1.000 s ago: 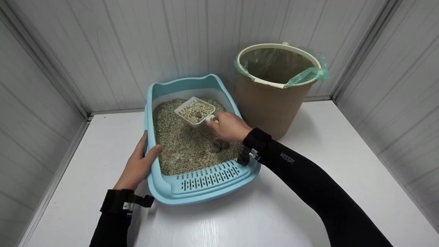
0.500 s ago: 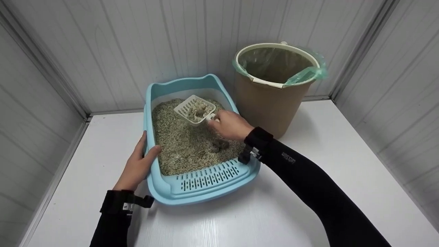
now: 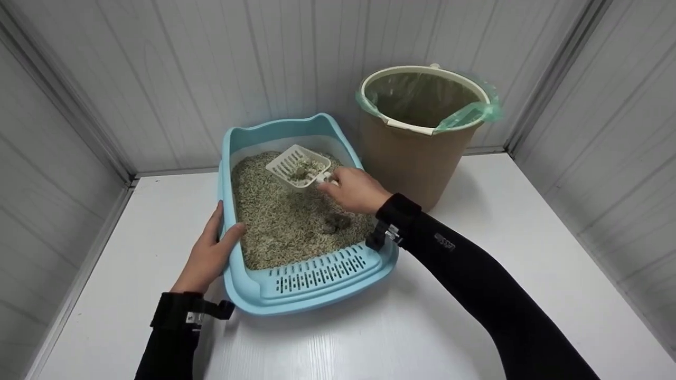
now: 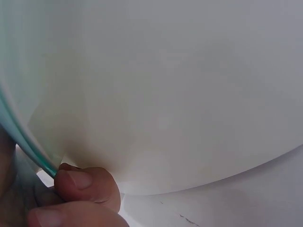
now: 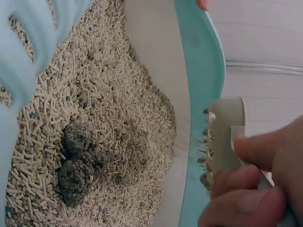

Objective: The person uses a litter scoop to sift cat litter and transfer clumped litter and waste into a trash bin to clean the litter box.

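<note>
My right hand (image 3: 356, 190) grips the handle of a white slotted litter scoop (image 3: 288, 161), held above the litter. Some litter and a darker lump lie in the scoop near its handle end, and the slots show at its far end. Below it, pellet litter (image 3: 280, 221) fills a light blue litter box (image 3: 311, 303). Dark clumps (image 5: 75, 182) sit on the litter near the slotted front step, close under my right wrist. My left hand (image 3: 208, 258) holds the box's left rim, thumb over the top; curled fingers (image 4: 87, 184) show against its wall in the left wrist view.
A tan bin (image 3: 412, 163) with a green bag liner (image 3: 467, 116) stands right behind the box, close to its right side. Grey panel walls (image 3: 211, 68) enclose the white tabletop (image 3: 475, 253) at the back and sides.
The litter in the scoop has thinned, so more slots show and the darker lump stands out. The scoop shifts only slightly. My left hand keeps its place on the rim.
</note>
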Motion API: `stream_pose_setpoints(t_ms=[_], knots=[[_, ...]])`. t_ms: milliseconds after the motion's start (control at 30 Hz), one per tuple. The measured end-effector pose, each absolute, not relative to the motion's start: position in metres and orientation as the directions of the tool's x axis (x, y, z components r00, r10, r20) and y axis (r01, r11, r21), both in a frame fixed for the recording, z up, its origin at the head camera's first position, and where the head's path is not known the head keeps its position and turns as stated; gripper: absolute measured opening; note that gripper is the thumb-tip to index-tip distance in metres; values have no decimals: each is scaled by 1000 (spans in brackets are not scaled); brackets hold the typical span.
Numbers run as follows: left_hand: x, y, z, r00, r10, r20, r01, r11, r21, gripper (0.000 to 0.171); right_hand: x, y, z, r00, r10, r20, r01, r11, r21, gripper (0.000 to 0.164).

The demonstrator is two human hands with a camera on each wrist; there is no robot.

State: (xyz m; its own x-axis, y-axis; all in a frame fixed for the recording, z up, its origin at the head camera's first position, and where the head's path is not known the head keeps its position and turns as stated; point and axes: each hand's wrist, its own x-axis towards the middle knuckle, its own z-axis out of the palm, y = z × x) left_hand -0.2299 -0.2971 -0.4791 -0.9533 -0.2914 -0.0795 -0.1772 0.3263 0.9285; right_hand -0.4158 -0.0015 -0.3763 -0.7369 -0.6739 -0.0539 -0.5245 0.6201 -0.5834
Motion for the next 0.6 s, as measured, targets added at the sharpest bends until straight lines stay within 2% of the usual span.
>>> stream_pose_setpoints(t_ms=[600], knots=[[-227,-298,-477,-955,-288,-65,-163,330,930,95,-416,-2,-376,-733,-678,-46,-539,621,-569,37]])
